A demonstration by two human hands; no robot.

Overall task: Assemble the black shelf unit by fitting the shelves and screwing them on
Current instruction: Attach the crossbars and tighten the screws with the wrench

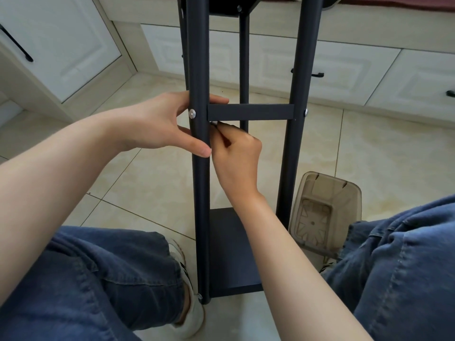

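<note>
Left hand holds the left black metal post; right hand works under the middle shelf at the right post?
No. Head view: the right hand works under the middle black shelf at the left black metal post, which the left hand holds.

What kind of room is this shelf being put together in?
Probably a room in a home, though which room is unclear: white cabinets with black handles line the walls, and the floor is glossy beige tile.

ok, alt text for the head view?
A person's left hand grips the left black metal post of a shelf frame beside a silver screw head, while the right hand pinches a small silver part under the left end of the black crossbar. A clear plastic bin lies nearby.
</note>
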